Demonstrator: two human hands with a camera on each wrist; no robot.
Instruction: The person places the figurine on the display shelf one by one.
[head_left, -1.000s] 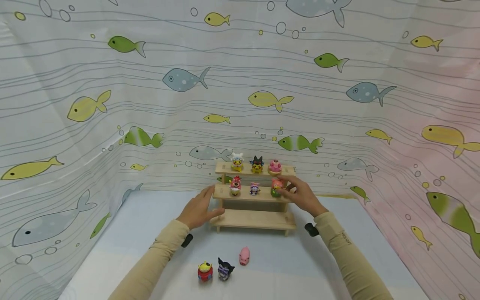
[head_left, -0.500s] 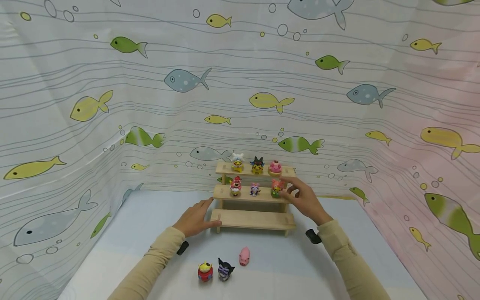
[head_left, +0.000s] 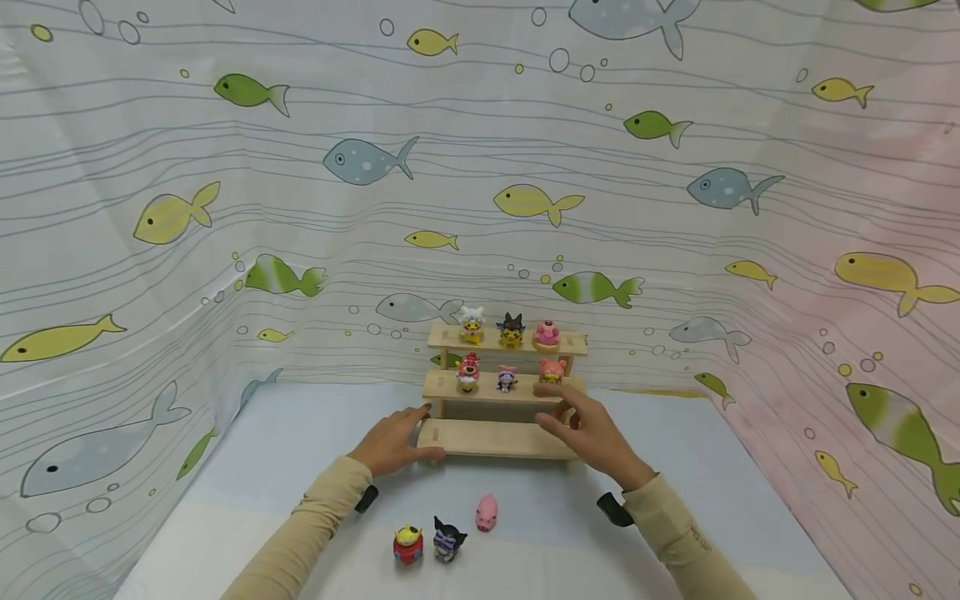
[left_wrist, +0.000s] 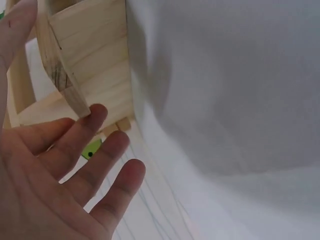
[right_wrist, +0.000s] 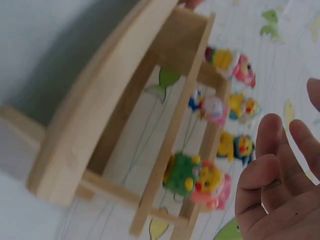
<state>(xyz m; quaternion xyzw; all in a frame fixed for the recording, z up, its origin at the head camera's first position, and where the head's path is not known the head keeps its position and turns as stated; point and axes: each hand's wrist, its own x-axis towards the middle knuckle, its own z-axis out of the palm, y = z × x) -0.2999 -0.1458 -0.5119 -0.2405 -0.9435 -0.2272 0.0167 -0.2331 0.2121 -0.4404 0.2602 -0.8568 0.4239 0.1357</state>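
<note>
A three-tier wooden display stand (head_left: 491, 438) bears small toy figures on its top and middle steps. My left hand (head_left: 392, 442) is at the stand's left end, fingers extended; in the left wrist view one fingertip (left_wrist: 98, 114) appears to touch the corner of a board. In front of the stand's right side, my right hand (head_left: 592, 433) holds nothing, its fingers loosely bent. Partly behind it in the head view, a pink-headed figure (head_left: 552, 370) stands at the right of the middle step; its green body (right_wrist: 181, 175) shows in the right wrist view, apart from the fingers.
On the table in front are a pink pig (head_left: 486, 512), a black-hooded figure (head_left: 447, 540) and a red-and-yellow figure (head_left: 408, 544). The middle step also holds a red-and-pink figure (head_left: 468, 373) and a small purple one (head_left: 506, 379). A fish-print curtain (head_left: 480, 150) surrounds the table.
My right hand has let go of the pink-headed figure and drawn back down towards me. The figure stays on the middle step. My left hand has shifted slightly down and outward along the stand's end.
</note>
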